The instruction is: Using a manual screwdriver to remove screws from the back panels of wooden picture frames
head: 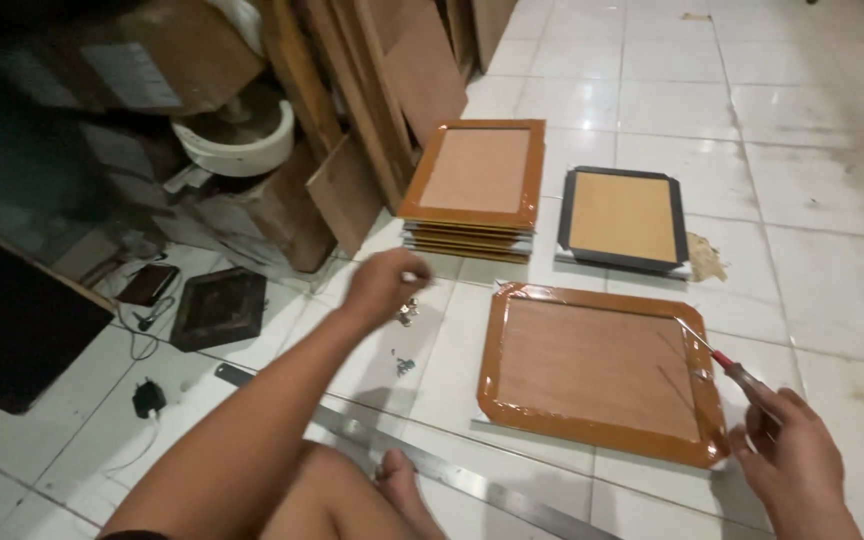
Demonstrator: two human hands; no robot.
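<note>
On the white tiled floor (pixel 812 200), the largest item is the orange-brown frame (pixel 600 370) lying back side up directly ahead of the person, its plastic wrap glossy at the corners. Beyond it stand a stack of similar frames (pixel 472 190) and, just beside that, a black frame (pixel 623 218) resting on wrapped ones. A long metal ruler (pixel 472 480) lies diagonally near the bare foot (pixel 399 475).

The right hand (pixel 790 462) is closed around the red handle of a screwdriver (pixel 717 355), whose shaft reaches over the frame's right edge. The left hand (pixel 384 284) is loosely curled above a small cluster of metal fittings (pixel 409 313); whether it pinches one cannot be told. A further fitting (pixel 404 366) lies apart on the tile.

Risks noted: the screwdriver tip could skid on the slick wrap and score the backing board. Loose fittings may scatter or be lost on pale tile, being very small. The ruler's edge lies close to the foot and could cut it.
</note>
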